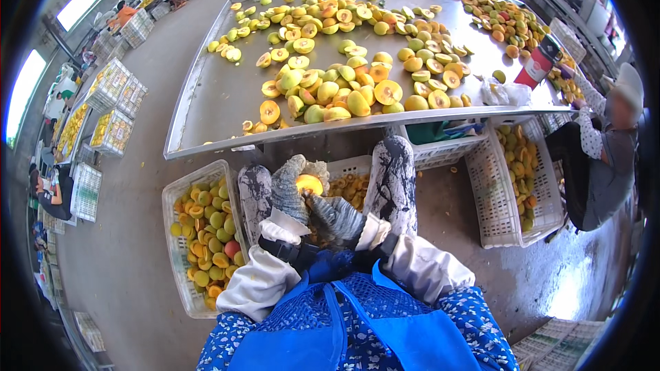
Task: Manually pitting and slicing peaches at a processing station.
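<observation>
My left hand (291,190), in a grey knitted glove, is closed around a halved yellow-orange stone fruit (309,184), its cut face up. My right hand (336,216), gloved too, is curled with its fingertips at the fruit's lower edge; a small dark thing shows there, too little to name. Both hands are between my knees, over a white crate (350,166) that holds orange fruit pieces (350,190). Ahead, many halved fruits (330,93) lie cut side up or down on a metal table (206,108).
A crate (169,216) of halved fruit stands at my left. The table's raised rim (361,124) runs before my knees. White crates (479,206) stand at right, near a seated co-worker (613,159). A red tumbler (537,64) and a plastic bag (502,94) are on the table.
</observation>
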{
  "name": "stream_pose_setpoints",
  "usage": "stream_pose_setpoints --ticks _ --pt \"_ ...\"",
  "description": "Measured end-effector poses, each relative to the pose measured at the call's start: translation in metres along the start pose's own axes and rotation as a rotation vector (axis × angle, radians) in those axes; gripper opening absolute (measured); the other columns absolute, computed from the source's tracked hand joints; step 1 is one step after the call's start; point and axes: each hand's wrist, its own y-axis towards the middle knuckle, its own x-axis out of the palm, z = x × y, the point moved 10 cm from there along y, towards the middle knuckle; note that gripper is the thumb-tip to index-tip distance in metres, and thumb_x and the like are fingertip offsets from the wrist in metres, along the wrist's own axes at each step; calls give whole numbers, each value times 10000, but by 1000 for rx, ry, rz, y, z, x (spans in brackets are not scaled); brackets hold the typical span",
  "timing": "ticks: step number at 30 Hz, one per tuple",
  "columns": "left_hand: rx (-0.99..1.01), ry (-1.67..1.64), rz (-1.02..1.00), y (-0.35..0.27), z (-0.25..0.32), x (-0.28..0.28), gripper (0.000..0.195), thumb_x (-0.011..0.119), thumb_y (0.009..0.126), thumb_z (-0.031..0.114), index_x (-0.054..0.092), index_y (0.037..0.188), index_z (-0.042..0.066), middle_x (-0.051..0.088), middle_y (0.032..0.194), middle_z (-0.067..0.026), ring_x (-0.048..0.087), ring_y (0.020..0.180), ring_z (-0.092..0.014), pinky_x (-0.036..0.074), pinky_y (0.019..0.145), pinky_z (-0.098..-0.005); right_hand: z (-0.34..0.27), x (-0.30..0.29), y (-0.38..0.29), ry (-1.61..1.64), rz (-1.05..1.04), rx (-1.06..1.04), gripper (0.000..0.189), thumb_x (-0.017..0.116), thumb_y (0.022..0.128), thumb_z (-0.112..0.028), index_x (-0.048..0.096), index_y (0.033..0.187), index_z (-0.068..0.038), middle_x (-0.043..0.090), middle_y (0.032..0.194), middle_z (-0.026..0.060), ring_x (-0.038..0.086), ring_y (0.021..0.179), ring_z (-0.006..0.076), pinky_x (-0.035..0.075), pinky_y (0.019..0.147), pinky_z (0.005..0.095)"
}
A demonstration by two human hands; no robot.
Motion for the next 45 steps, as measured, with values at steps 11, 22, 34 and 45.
stream_pose_setpoints --ticks 11,22,34,45 --pt "-89 379 -206 -9 -14 12 402 552 870 353 617 691 0 618 668 -123 589 623 -229 491 615 -338 67 10 -17 525 -133 475 380 510 951 -360 549 1195 -71 616 1021 13 574 879 86 466 738 221" --pt "95 9 100 2 26 -44 425 531 893 435 622 861 21 630 755 -104 606 645 -212 500 576 -303 28 52 -25 1303 -301 224 380 490 956 -349 532 1236 -95 603 1115 97 591 892 169 485 776 256" --pt "808 1888 301 52 194 -92 501 618 814 409 561 1170 62 563 1182 -195 540 1079 -348 431 923 -420 134 38 -22 -161 -201 641 465 413 961 -418 637 997 -13 644 783 208 618 733 342 479 699 420" --pt "324 2173 -74 222 87 19 465 619 747 302 548 1171 124 643 1025 -159 616 952 -348 480 845 -446 129 20 -11 -212 -99 528 456 429 946 -433 627 984 -24 635 882 242 611 829 412 470 714 467"
